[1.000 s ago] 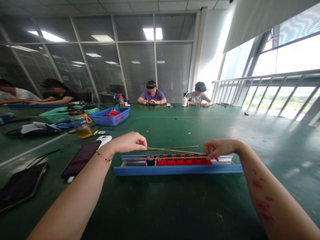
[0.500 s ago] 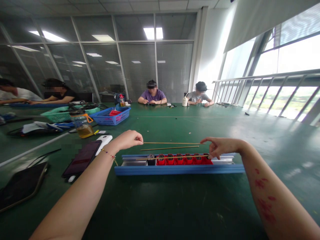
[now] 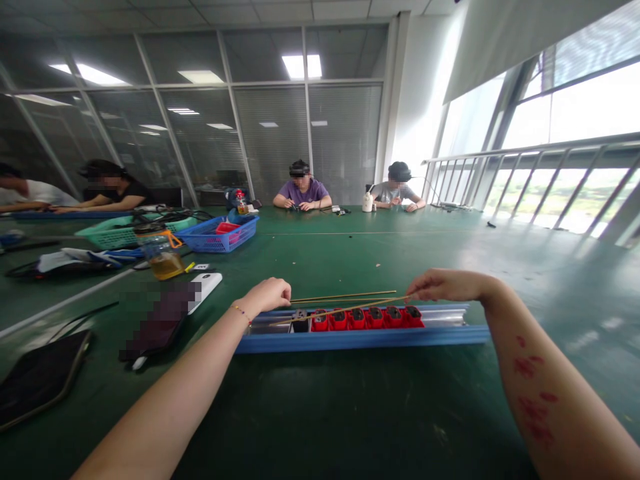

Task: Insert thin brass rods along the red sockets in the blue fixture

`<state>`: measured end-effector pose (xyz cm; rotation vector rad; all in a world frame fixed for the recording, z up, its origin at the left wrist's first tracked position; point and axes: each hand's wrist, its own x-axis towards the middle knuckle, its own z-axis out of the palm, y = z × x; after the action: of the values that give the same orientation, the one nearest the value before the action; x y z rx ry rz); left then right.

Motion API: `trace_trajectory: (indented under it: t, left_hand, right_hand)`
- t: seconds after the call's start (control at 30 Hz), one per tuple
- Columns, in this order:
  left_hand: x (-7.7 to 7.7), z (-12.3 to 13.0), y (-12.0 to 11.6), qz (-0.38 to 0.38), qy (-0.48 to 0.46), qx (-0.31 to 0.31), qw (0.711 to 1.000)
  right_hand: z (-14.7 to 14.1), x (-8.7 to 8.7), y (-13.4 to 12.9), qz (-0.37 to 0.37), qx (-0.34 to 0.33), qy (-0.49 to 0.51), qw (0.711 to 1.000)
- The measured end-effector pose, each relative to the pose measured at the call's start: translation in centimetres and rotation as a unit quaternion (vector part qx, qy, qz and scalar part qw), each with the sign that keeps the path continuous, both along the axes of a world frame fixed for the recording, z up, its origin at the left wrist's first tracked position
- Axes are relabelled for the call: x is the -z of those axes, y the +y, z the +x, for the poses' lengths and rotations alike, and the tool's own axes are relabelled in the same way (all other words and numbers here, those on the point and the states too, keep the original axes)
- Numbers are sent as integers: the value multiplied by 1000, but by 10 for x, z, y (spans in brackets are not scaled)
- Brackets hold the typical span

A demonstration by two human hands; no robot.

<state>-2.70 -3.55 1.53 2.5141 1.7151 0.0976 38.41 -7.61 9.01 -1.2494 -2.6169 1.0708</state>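
Note:
A blue rail [image 3: 360, 338] with a silver channel lies across the table before me. In its channel sit several red blocks with dark tops [image 3: 357, 319] and a black-and-grey block [image 3: 301, 321] at their left. My right hand [image 3: 443, 285] pinches the right end of a thin wooden stick [image 3: 345, 309], which slants down leftward over the blocks. My left hand [image 3: 270, 295] is closed at the left end of another thin stick, behind the rail; its fingertips are partly hidden. Another thin stick [image 3: 345, 295] lies on the table just behind the rail.
On the left are a dark phone [image 3: 160, 327], a white device [image 3: 209, 287], a black tablet-like device [image 3: 45, 373] and a jar of amber liquid [image 3: 165, 257]. Behind stand a blue basket [image 3: 220, 240] and a green basket [image 3: 107, 233]. Several people sit around the green table [image 3: 320, 413].
My right hand has raised the right end of the stick over the blocks, tilting it. My left hand has lowered toward the rail with its stick. The view has shifted slightly.

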Motion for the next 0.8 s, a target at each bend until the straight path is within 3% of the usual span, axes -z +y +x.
trace_trajectory:
  t: [0.3,0.47,0.63,0.8]
  left_hand:
    - [8,-3,5,15,-7,-13,1000]
    - [10,-4,6,13,-13,-14,1000]
    - [13,-5,8,8,-21,-9,1000]
    - [13,-6,9,13,-22,-12,1000]
  right_hand:
    - [26,-1,2,35,92,60,993]
    - [30,21,18,34,102,72,992]
    - [15,48,37,46,95,19,994]
    - [-11,64,51,171,80,-122,974]
